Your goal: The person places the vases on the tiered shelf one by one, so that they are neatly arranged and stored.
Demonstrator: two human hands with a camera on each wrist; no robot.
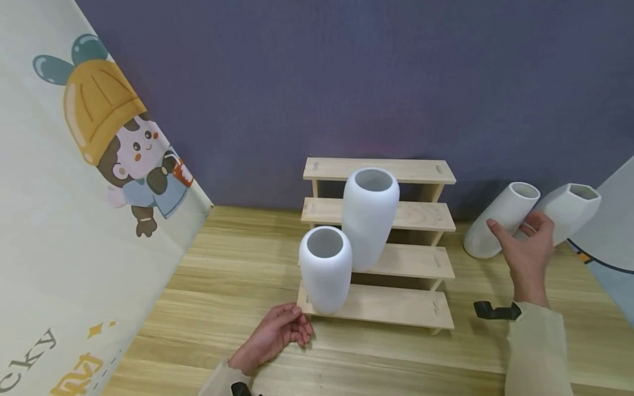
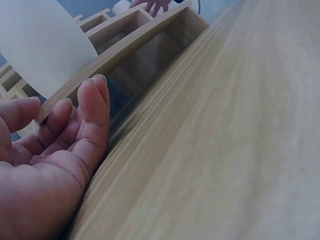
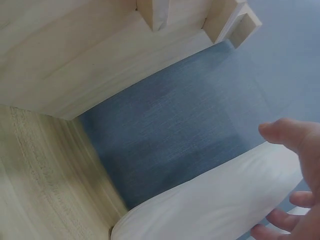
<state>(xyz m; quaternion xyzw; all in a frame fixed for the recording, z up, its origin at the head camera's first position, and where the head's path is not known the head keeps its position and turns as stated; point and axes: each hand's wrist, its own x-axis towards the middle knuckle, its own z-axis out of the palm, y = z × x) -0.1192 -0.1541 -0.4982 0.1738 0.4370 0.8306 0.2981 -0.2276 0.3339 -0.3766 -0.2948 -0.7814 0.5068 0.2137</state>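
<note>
My left hand [image 1: 279,331] pinches the front left corner of a stepped wooden stand [image 1: 396,305], the thumb above the bottom board's edge and curled fingers beneath it. A short white vase [image 1: 324,278] stands on the left of the bottom step, close to this hand. Behind it, a taller white vase [image 1: 369,220] stands on a higher step. Right of the stand, my right hand [image 1: 530,247] holds a slim cylindrical white vase [image 1: 495,225] with thumb and fingers on opposite sides. An angular-rimmed white vase [image 1: 569,212] stands just beyond that hand, partly covered by it.
The stand and vases are on a wood-grain table [image 1: 238,264]. A dark blue-grey panel [image 1: 297,82] rises at the back. A white wall [image 1: 59,220] with a cartoon figure [image 1: 134,148] borders the left side, and another printed panel [image 1: 614,214] borders the right.
</note>
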